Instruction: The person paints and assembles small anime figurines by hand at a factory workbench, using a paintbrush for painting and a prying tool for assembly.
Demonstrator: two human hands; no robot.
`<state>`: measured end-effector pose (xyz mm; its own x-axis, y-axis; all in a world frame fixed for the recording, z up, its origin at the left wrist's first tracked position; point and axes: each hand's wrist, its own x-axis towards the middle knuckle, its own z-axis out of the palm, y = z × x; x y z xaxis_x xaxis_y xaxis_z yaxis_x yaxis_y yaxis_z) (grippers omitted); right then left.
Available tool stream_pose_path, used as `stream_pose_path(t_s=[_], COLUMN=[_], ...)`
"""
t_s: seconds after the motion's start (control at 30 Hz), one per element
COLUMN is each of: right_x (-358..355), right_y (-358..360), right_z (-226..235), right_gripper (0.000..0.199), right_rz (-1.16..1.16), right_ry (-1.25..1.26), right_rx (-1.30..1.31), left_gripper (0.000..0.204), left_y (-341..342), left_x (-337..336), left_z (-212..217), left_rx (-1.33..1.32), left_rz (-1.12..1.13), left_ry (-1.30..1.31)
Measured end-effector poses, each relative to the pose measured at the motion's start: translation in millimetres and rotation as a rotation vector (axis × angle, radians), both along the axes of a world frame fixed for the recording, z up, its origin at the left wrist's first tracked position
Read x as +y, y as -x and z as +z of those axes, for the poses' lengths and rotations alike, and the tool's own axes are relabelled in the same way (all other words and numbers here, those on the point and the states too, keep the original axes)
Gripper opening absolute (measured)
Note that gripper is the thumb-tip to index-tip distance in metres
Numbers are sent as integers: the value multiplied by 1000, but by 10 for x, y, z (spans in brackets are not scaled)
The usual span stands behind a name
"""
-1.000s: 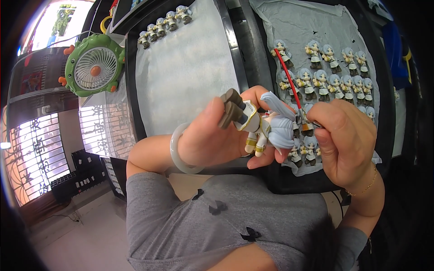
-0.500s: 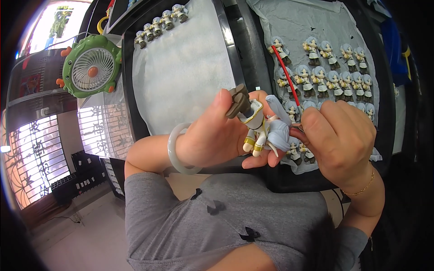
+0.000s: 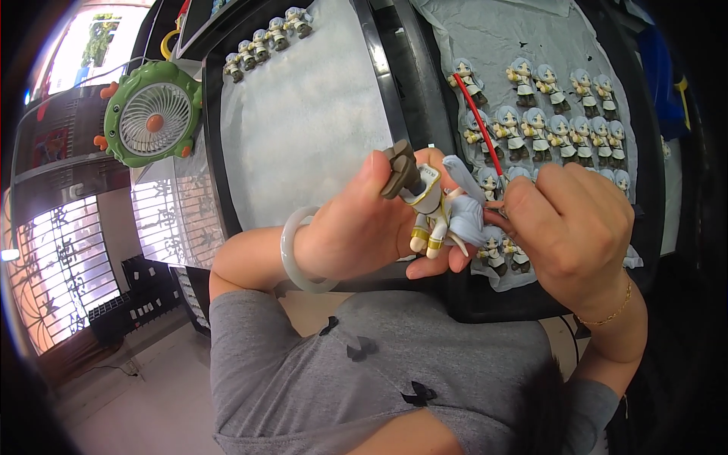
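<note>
My left hand (image 3: pixel 364 216) grips a small painted figurine (image 3: pixel 432 205) that lies tipped over, its brown boots toward my thumb and its pale grey-blue hair to the right. The figurine wears white with gold trim. My right hand (image 3: pixel 569 227) is closed around a thin red-handled brush (image 3: pixel 479 121), whose handle slants up and left beyond the knuckles. The fingertips of that hand are close against the figurine's hair. The brush's working end is hidden by the fingers and hair, so I cannot tell whether it touches.
Rows of similar figurines (image 3: pixel 535 133) lie on a paper-lined black tray (image 3: pixel 485 30) at the right. A second lined tray (image 3: pixel 303 136) at the left has several figurines (image 3: pixel 269 38) along its far edge. A green fan (image 3: pixel 155 114) stands farther left.
My right hand has shifted very slightly, and the figurine's head has tilted a little in my left hand. Both grips stay the same.
</note>
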<state>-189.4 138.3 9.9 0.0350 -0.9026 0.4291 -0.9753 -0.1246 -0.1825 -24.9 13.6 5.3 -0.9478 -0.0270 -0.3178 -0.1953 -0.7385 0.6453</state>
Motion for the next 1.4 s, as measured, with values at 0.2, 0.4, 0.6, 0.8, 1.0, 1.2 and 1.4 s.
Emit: stream_pose_path(t_s=[0.2, 0.4, 0.6, 0.8, 1.0, 1.2, 1.4], right_x=[-172, -242, -318, -151, -189, -213, -280], right_y=[168, 165, 426, 293, 376, 430, 391], right_z=[-318, -728, -388, -199, -174, -204, -218], right_gripper=[18, 23, 16, 12, 14, 9, 10], right_rz=[-210, -267, -269, 104, -11, 75, 138], right_ry=[-272, -582, -361, 98, 129, -94, -48], right_rx=[-365, -220, -939, -1144, -1125, -1063, -777], left_gripper=[53, 80, 80, 78, 74, 73, 71], left_y=[48, 151, 169, 151, 176, 189, 191], left_x=[-213, -82, -72, -81, -87, -146, -156], left_z=[-220, -218, -471, -466, -437, -461, -345], left_rx=[295, 83, 187, 165, 114, 99, -4], left_rz=[6, 10, -47, -72, -62, -85, -113], left_ry=[98, 288, 236, 204, 213, 196, 242])
